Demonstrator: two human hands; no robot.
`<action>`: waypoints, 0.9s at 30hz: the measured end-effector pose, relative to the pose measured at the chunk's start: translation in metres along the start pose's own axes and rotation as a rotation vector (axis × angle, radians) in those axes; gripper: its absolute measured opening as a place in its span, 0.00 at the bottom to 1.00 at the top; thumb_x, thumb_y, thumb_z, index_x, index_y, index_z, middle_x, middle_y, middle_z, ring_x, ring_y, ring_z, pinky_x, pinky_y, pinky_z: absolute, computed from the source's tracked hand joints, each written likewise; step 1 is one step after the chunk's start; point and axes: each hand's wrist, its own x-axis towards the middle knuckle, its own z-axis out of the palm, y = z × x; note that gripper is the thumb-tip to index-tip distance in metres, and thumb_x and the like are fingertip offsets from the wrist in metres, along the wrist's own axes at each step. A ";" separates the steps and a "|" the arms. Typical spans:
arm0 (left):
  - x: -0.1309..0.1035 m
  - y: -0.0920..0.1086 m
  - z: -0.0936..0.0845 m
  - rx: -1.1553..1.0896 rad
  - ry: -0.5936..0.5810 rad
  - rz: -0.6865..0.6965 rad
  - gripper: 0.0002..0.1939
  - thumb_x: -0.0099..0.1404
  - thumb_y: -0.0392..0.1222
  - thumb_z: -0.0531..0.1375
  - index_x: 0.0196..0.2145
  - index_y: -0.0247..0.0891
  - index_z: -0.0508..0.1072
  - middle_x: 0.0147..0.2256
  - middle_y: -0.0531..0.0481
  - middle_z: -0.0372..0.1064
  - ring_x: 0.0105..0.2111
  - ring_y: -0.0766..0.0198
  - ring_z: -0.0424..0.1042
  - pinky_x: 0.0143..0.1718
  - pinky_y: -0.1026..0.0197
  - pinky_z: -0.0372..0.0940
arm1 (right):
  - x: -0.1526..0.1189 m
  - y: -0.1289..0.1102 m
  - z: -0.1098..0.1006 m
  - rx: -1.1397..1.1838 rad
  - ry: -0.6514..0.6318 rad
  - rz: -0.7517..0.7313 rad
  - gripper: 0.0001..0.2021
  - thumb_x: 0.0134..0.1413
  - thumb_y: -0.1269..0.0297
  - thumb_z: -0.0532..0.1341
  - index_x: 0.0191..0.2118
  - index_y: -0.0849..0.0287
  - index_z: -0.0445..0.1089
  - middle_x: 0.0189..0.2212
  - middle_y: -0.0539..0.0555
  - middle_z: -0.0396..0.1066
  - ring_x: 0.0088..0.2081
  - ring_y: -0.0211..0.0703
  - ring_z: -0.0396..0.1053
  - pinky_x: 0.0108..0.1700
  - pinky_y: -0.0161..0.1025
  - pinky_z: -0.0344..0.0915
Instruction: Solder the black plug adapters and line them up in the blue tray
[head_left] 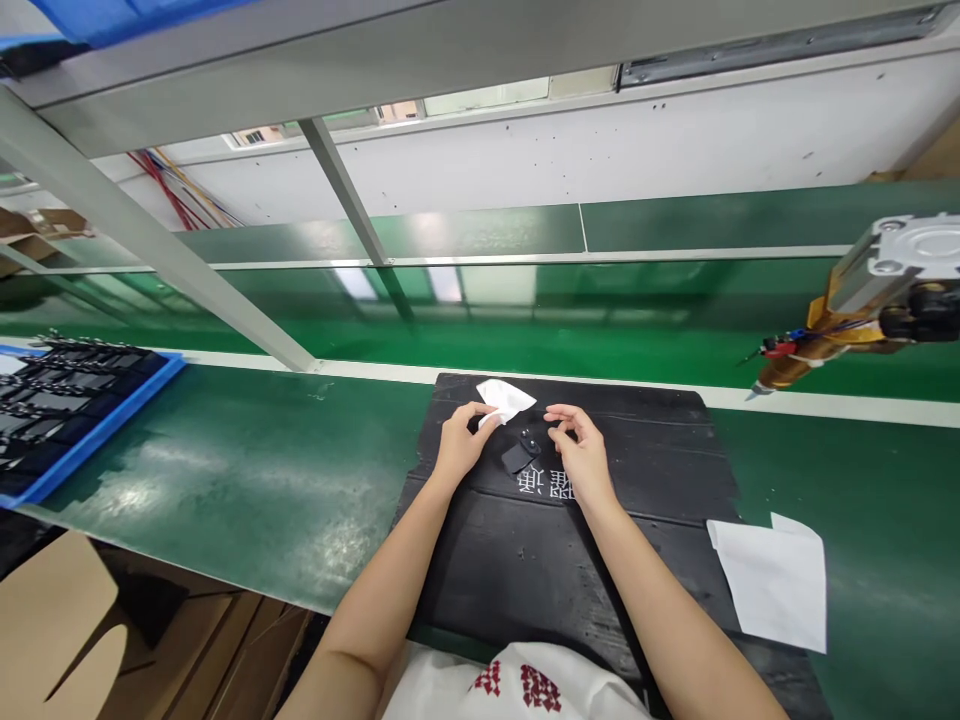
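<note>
My left hand (466, 436) pinches the near edge of a small white sheet (508, 398) that looks like paper or cloth, at the far part of the black mat. To its right, my right hand (580, 446) hovers with curled fingers apart, nothing visible between them. Between the two hands a small black part (522, 453) lies on the mat, with a flat rectangular piece and a rounded end bearing shiny spots. Neither hand touches it. White printed characters show on the mat beside it.
The black mat (517, 560) covers part of the green bench (300, 480). A blue tray (97, 440) of black parts stands left. White paper (776, 580) lies right. A tool with a pointed tip (787, 365) hangs at right. A slanted post (195, 270) rises at left.
</note>
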 end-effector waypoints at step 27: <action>0.005 -0.002 0.017 -0.428 -0.134 -0.160 0.10 0.56 0.46 0.66 0.34 0.37 0.77 0.35 0.45 0.79 0.38 0.59 0.77 0.49 0.53 0.69 | -0.035 -0.074 -0.107 -0.801 0.169 -0.455 0.15 0.52 0.48 0.62 0.37 0.52 0.76 0.42 0.59 0.76 0.47 0.58 0.71 0.54 0.58 0.65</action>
